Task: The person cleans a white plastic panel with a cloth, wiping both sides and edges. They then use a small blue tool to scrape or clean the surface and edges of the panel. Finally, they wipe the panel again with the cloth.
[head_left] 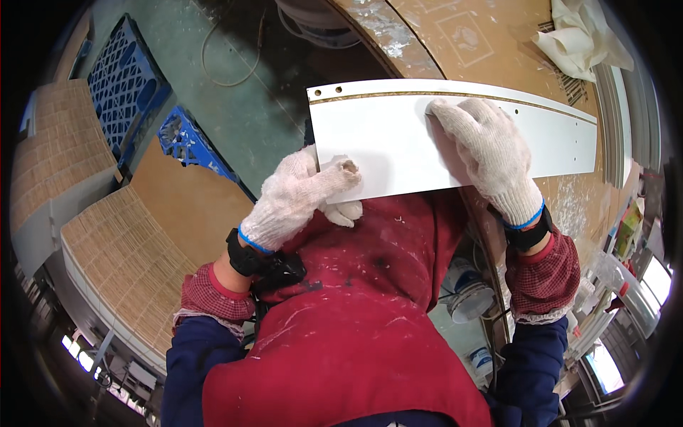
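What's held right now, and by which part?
The white panel, gripped at its near left corner by the gloved left hand; the gloved right hand rests on its upper face.

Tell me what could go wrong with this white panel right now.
The white panel's left end juts past the edge of the table, so it might tip or drop if the left hand loosens its grip. Swinging its other end rightward might knock the stacked boards.

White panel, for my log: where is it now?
In the head view, the white panel spans upper centre to right, left end in the left hand, right hand on its face.
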Demonstrator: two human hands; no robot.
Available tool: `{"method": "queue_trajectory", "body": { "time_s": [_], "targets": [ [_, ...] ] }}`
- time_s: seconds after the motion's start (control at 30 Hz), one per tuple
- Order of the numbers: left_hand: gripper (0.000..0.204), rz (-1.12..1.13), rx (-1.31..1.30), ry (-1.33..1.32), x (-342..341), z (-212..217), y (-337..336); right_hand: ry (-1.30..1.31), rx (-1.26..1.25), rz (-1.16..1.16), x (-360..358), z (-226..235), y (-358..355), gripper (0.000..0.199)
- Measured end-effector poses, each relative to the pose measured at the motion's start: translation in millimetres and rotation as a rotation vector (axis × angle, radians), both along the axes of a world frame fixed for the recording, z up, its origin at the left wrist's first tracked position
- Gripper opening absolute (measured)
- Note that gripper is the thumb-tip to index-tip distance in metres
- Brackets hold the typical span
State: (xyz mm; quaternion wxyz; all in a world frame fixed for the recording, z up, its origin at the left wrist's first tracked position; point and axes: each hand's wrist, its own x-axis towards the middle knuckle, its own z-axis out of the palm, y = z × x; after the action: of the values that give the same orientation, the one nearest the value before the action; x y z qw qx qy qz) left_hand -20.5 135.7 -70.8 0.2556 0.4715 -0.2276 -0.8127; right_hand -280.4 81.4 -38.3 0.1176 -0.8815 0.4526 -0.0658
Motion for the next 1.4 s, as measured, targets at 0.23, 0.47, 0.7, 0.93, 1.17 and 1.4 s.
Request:
{"method": "queue_trajectory", "body": {
  "time_s": [0.23, 0.47, 0.7, 0.93, 1.17, 1.4],
  "targets": [
    [0.029, -0.010, 0.005, -0.005, 0, 3, -1, 0.017, 0.020, -0.003, 2, 4, 1, 0.034],
    [0.029, -0.014, -0.008, -0.025, -1, 4, -2, -0.024, -0.017, -0.030, 4, 0, 2, 0.019],
    [0.029, 0.006, -0.015, -0.009, -1, 6, -3, -0.025, 0.027, -0.059, 4, -1, 0, 0.020],
    [0.029, -0.007, 0.002, -0.039, -1, 3, -3, -0.012, 0.046, 0.003, 5, 3, -3, 0.020],
    [0.030, -0.011, -0.022, -0.025, 0, 5, -4, -0.001, 0.052, -0.046, 6, 2, -2, 0.020],
    [0.035, -0.005, -0.004, 0.008, 2, 3, -4, -0.213, 0.231, -0.043, -16, 15, 19, 0.025]
  ]
}}
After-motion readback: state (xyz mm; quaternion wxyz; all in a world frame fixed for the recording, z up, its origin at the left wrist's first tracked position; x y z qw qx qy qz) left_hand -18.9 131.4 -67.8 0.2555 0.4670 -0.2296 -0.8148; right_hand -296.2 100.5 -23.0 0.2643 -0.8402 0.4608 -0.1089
